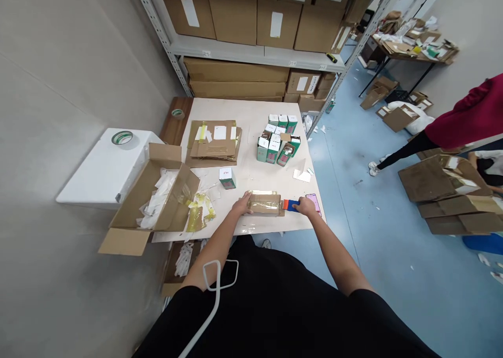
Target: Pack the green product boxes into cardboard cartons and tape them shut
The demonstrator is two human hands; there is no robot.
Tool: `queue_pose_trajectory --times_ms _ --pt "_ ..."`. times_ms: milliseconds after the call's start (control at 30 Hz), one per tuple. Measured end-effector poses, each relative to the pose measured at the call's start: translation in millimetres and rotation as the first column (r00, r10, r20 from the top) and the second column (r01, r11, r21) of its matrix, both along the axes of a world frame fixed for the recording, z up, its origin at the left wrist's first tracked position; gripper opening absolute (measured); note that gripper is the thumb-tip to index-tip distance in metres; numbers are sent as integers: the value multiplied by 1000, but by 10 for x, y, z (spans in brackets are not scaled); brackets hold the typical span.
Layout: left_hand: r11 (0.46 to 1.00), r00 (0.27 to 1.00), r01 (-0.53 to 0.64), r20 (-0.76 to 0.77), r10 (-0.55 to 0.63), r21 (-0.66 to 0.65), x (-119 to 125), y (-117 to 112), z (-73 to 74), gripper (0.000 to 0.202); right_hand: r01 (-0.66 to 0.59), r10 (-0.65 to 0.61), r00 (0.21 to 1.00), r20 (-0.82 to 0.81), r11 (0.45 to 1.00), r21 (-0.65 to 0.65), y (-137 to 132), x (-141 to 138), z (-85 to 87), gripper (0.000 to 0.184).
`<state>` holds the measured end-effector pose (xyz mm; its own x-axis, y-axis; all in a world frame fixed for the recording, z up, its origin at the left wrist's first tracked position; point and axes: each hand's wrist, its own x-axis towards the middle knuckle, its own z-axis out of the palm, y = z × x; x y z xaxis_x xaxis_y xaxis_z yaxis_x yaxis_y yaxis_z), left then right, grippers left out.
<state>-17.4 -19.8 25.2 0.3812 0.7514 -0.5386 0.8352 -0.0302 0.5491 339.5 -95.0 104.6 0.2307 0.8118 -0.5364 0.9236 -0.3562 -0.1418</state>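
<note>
A flat cardboard box (265, 204) covered with shiny tape lies near the front edge of the table. Its left end is gripped by my left hand (242, 204), thumb and fingers around the edge. My right hand (305, 206) is closed around the handle of a blue-and-orange hand tool (290, 205), whose orange end meets the right end of the box; its exact kind is unclear. Just right of that hand lies a phone (314, 203) with a pink screen. A single green-and-white small box (227, 178) stands beyond my left hand.
Several green-and-white boxes (273, 149) stand grouped at the back right, flattened cardboard (214, 147) at the back left. An open carton (131, 206) with white paper and crumpled tape (198, 214) are at left. Shelving (251, 52) borders the back. A person (467, 114) stands at right.
</note>
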Motion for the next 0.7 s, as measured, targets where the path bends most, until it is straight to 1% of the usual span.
queue_pose_trajectory --times_ms 100,167,233,267,333,400,467,567,633,700 --pt "1000 999 8 33 -8 9 -3 -9 -17 128 -7 6 998 63 1000 16 -69 -207 -110 39" --pt "1000 998 2 56 -2 3 -14 -7 -10 129 -24 24 996 84 1000 1 -161 -270 -199 34" --pt "1000 997 -6 72 7 -6 -27 5 3 129 -1 3 997 79 1000 -29 -273 -288 -294 32" --pt "1000 997 -7 77 8 -11 -33 14 9 130 43 -40 996 79 999 -27 -327 -289 -341 32" --pt "1000 997 -2 81 4 -25 -42 34 18 130 170 -173 980 98 985 36 -415 -298 -432 36" --pt "999 996 8 86 -4 -44 -47 50 24 131 297 -310 944 116 948 116 -466 -319 -516 40" --pt "998 996 15 94 -10 -57 -48 57 30 131 375 -390 915 98 916 146 -485 -343 -588 42" --pt "997 995 17 103 -10 -72 -55 53 33 132 398 -400 917 11 915 73 -484 -375 -661 47" --pt "997 993 17 116 -8 -76 -73 52 28 136 372 -370 928 -46 928 36 -460 -410 -677 51" --pt "997 991 19 136 -8 -81 -95 60 17 140 316 -310 945 -101 948 47 -399 -482 -670 52"
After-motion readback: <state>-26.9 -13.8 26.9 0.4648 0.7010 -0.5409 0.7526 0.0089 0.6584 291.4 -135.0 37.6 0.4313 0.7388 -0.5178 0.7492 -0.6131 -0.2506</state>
